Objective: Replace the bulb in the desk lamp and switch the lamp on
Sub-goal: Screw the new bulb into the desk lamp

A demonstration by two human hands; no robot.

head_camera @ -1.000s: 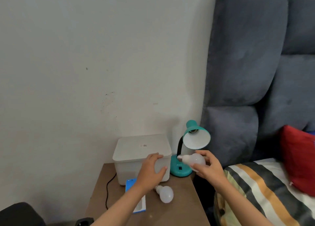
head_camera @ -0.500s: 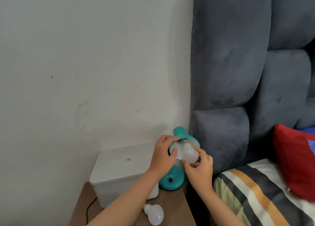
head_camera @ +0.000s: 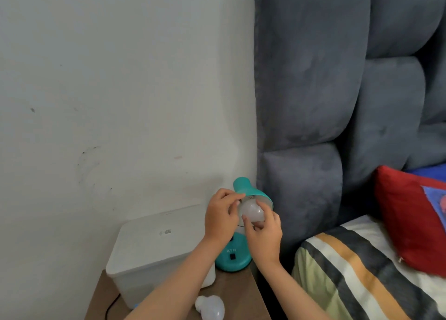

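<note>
My right hand (head_camera: 264, 233) cups the white bulb (head_camera: 251, 213) from below, fingertips curled narrowly round its dome, and the bulb sits in the mouth of the teal lamp shade (head_camera: 251, 191). My left hand (head_camera: 220, 219) pinches the shade's near rim, thumb and forefinger closed on the edge just left of the bulb. The shade's far edge lies close to the grey padded headboard (head_camera: 311, 102), with little room on that side. Below the shade stands the lamp base (head_camera: 233, 259) (its black switch faces me), touching or nearly touching the white lidded box (head_camera: 154, 245) to its left. Nearer me than the base, a second bulb (head_camera: 211, 307) lies on the brown bedside table (head_camera: 237, 293), apart from the box. The table's right edge runs close beside the striped bedding (head_camera: 357, 271).
</note>
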